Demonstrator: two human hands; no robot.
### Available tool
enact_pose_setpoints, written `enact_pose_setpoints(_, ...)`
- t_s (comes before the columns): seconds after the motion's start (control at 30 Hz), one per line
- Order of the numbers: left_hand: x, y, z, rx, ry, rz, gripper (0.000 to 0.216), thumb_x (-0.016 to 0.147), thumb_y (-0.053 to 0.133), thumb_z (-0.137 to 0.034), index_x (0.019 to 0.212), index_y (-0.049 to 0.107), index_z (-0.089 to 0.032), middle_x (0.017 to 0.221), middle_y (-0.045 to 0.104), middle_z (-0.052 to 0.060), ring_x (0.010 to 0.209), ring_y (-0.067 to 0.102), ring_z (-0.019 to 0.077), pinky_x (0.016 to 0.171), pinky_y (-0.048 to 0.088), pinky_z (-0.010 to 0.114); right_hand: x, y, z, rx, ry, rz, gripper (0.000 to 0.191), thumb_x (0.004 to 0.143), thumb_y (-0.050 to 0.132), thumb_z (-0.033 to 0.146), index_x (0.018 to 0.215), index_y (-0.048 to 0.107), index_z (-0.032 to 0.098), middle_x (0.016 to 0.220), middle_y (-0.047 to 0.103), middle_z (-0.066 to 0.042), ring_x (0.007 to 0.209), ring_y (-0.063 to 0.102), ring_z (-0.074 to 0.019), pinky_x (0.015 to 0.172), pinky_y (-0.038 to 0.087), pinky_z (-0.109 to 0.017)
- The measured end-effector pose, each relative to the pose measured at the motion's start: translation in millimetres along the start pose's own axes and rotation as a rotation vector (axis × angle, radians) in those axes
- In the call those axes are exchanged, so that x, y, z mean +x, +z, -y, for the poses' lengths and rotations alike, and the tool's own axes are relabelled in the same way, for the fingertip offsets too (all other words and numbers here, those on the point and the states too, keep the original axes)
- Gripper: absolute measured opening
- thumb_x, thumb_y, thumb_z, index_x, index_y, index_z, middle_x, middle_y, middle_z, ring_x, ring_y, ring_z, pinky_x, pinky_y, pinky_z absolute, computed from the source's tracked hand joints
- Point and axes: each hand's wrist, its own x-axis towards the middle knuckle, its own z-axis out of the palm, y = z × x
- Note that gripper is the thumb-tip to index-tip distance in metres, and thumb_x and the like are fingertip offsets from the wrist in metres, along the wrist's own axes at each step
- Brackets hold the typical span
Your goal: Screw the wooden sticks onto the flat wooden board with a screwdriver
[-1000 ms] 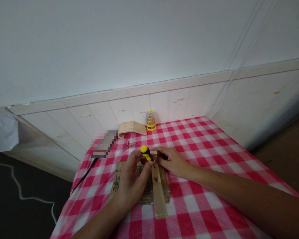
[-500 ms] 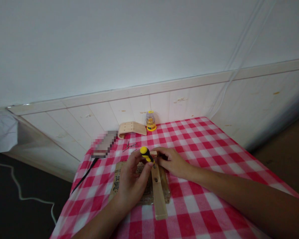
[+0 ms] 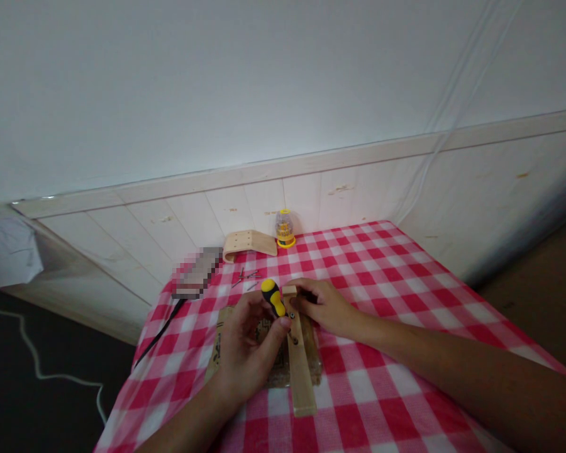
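My left hand (image 3: 245, 346) is closed around a small screwdriver (image 3: 272, 297) with a yellow and black handle, its top leaning to the left. The screwdriver stands beside a pale wooden bar (image 3: 302, 387), close to two dark round fittings in the bar. Its tip is hard to make out. At the far end of the bar, my right hand (image 3: 327, 307) grips the wood from the right side, fingers curled. Under the bar lies a brown printed package (image 3: 315, 365) in clear plastic.
Several screws (image 3: 248, 277) lie beyond my hands. Against the wall are a curved wooden piece (image 3: 251, 242) with holes and a clear yellow-based container (image 3: 285, 231). A blurred-out object (image 3: 199, 272) with a black cord lies at left. Red-and-white checked cloth (image 3: 382, 371) covers the table.
My left hand has shifted the screwdriver slightly left and away from the bar's upper fitting, tilting it more to the left. My right hand and the bar have stayed put.
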Motion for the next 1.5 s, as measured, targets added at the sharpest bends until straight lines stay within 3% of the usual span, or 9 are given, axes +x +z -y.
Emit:
enact_pose_setpoints(0.77,2.7,1.7,-4.6,0.073,0.025,0.108,0.02,0.084,0.073,-0.018,0.102,0.064,-0.021,0.091,0.074,0.004,0.082,0.073,0.0175,0.073,0.059,0.027,-0.1,1.7,-5.9,0.044,-0.001,-0.002,0.014,0.091,0.065,0.023,0.099,0.073,0.017,0.09,0.075,-0.004,0.079,0.065,-0.0178,0.07,0.048,-0.027)
enact_pose_setpoints(1.23,4.6,-1.8,-9.6,0.079,0.029,0.132,0.007,0.085,0.072,-0.021,0.09,0.068,-0.018,0.083,0.075,0.005,0.074,0.072,0.0178,0.068,0.058,0.027,0.8,1.2,-2.3,0.028,0.019,0.003,0.013,0.09,0.063,0.021,0.097,0.073,0.018,0.087,0.074,-0.003,0.076,0.064,-0.0173,0.068,0.047,-0.027)
enact_pose_setpoints(1.5,2.4,-3.2,-3.5,0.061,0.08,0.158,0.01,0.089,0.069,-0.019,0.098,0.072,-0.021,0.089,0.079,0.005,0.08,0.076,0.019,0.073,0.062,0.027,0.9,1.3,-3.2,0.01,-0.006,-0.008,0.016,0.089,0.063,0.02,0.099,0.075,0.017,0.084,0.073,-0.003,0.073,0.062,-0.0166,0.064,0.045,-0.026)
